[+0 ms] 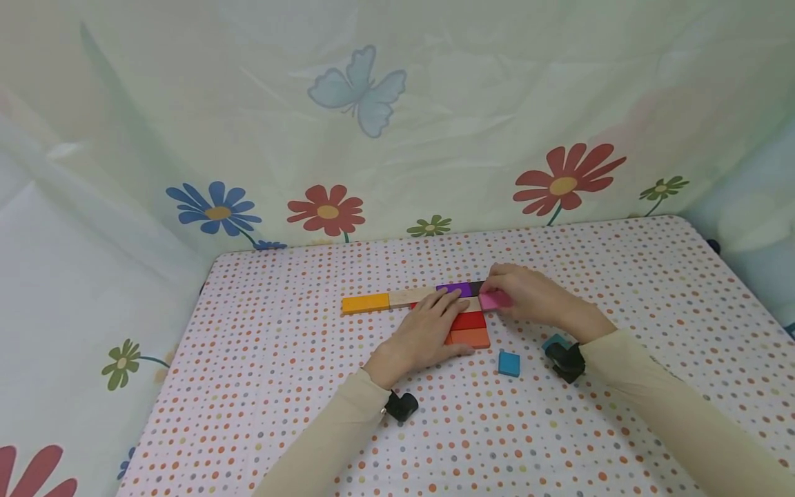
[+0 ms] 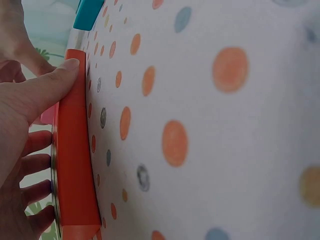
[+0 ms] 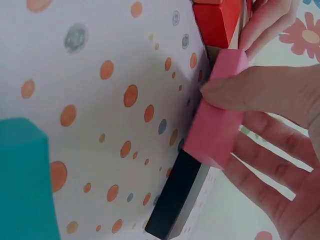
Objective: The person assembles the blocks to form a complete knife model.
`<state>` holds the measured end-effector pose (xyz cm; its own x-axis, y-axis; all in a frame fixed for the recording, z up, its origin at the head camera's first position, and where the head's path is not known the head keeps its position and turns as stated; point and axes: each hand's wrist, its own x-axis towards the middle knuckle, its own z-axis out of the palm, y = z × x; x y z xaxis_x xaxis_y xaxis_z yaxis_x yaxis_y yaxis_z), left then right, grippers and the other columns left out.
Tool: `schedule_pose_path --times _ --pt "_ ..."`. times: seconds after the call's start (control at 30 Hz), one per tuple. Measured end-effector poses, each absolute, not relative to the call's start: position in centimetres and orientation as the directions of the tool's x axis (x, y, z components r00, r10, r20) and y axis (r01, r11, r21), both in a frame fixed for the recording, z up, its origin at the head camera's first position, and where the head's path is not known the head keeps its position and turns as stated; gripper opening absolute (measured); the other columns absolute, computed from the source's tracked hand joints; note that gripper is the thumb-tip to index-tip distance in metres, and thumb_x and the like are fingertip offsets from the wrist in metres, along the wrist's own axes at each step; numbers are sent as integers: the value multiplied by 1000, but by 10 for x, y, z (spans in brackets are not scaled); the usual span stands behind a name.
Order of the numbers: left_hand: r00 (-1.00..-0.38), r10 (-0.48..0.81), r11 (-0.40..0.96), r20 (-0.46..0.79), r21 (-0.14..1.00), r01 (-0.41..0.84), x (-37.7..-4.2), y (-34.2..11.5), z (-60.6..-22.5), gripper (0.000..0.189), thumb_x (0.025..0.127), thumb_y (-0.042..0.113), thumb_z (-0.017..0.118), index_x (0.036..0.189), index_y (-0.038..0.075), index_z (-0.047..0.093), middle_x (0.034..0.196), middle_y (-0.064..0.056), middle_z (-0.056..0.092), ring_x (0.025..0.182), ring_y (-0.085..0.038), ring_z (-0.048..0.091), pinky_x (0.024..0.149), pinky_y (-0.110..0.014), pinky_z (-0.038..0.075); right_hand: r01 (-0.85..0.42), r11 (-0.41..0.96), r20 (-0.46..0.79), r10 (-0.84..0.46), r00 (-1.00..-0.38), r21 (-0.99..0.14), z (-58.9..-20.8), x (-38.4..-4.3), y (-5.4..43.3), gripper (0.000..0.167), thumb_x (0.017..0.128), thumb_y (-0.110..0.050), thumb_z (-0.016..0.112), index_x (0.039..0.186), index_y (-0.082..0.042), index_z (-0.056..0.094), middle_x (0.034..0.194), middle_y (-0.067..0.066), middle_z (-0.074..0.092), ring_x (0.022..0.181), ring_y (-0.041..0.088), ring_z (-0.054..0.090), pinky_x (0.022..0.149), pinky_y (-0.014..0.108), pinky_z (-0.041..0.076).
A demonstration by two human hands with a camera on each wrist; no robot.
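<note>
My right hand [image 1: 535, 295] pinches a pink block [image 3: 215, 127] between thumb and fingers, at the right end of a flat arrangement of coloured blocks. In the right wrist view the pink block's lower end overlaps a black block [image 3: 174, 195]. My left hand [image 1: 424, 333] rests across the arrangement with its fingers spread, thumb on the near orange block [image 1: 470, 337]. Beyond the thumb lie a red block [image 1: 468, 320] and a purple block [image 1: 455, 289]. Parts of the blocks are hidden under the left hand.
A plain wood block [image 1: 406, 297] and a yellow block [image 1: 365, 304] extend the back row leftward. One blue block [image 1: 509, 364] lies apart in front of the arrangement; a second blue block [image 1: 553, 342] is partly hidden by the right wrist camera [image 1: 566, 362]. A flowered curtain [image 1: 459, 138] hangs behind the dotted table [image 1: 261, 331].
</note>
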<state>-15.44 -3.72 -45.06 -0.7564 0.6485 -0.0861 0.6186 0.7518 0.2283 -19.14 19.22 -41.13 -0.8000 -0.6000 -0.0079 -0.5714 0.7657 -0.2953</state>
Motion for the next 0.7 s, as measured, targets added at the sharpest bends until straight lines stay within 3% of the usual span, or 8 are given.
schedule_pose_path --times 0.2,0.7 --pt "-757 648 753 -84 223 619 -155 -36 -452 80 102 61 58 163 14 36 171 -6 28 158 -26 24 127 -37 20 -551 791 -58 -583 -810 -264 -417 -189 191 32 80 -3 90 110 -3 77 103 8 66 92 24 62 88 47 59" --pt "-757 646 754 -98 237 612 -154 -37 -451 80 101 59 60 164 15 35 172 -6 27 158 -27 22 127 -39 20 -570 787 7 -585 -811 -235 -420 -186 191 35 78 -2 91 110 -4 76 105 10 66 97 28 65 88 50 59"
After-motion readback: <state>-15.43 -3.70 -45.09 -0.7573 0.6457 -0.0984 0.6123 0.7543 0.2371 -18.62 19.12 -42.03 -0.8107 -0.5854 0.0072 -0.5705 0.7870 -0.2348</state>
